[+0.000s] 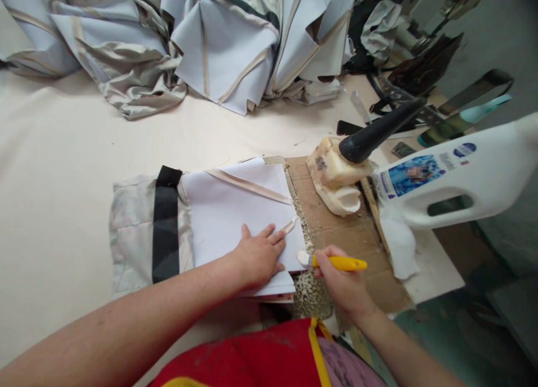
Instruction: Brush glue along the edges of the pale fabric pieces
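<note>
My left hand [260,259] lies flat, fingers spread, on a white fabric panel [231,208] with beige seam strips. The panel joins a grey cloth part [132,230] crossed by a black band [166,230]. In my right hand [339,278] is a yellow-handled brush [347,263], gripped near its bristles. The bristle end carries something white and rests at the panel's right edge. Beneath that edge shows a board [313,297] crusted with dried, speckled residue.
Piled grey and white fabric pieces [235,51] lie across the back. A stained cream container [336,174] with a black cone-shaped part [378,132] stands on cardboard [370,236]. Right of it lies a large white jug [483,174]; a green bottle [445,128] is behind.
</note>
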